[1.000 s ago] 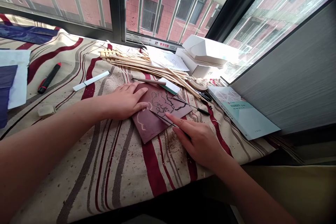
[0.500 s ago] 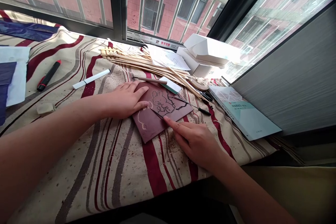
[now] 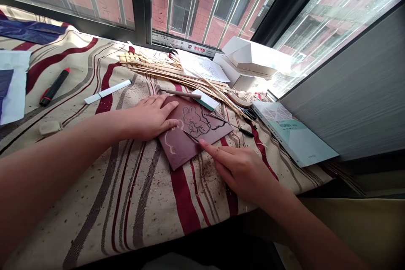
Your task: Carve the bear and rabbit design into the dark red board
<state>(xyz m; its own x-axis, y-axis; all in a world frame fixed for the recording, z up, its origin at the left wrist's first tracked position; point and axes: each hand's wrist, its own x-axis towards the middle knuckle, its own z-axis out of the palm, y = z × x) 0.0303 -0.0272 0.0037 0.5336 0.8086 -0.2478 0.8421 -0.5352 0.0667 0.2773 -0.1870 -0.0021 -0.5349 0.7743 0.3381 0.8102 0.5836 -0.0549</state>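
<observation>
My left hand (image 3: 152, 118) lies flat on a dark red carving block (image 3: 180, 149), pressing its left edge. Pale carved lines on the block outline a rabbit (image 3: 194, 120) and a curling shape. My right hand (image 3: 240, 173) grips a thin dark carving tool (image 3: 191, 137), and its tip meets the block just below the rabbit. The index finger stretches along the shaft, and the handle is hidden inside the hand. A small pale green-and-white block (image 3: 205, 100) lies against the block's far corner.
A patterned cloth (image 3: 133, 202) covers the sill. On it lie bamboo strips (image 3: 177, 78), papers (image 3: 202, 68), white boxes (image 3: 249, 61), a teal booklet (image 3: 294, 135), a wood-handled tool (image 3: 180, 93), a black-handled tool (image 3: 237, 125), a black marker (image 3: 53, 87) and an eraser (image 3: 49, 128). A barred window runs behind.
The whole view has shifted slightly up and left. My right hand has drawn back a little, showing more of the tool's shaft. My left hand stays on the block.
</observation>
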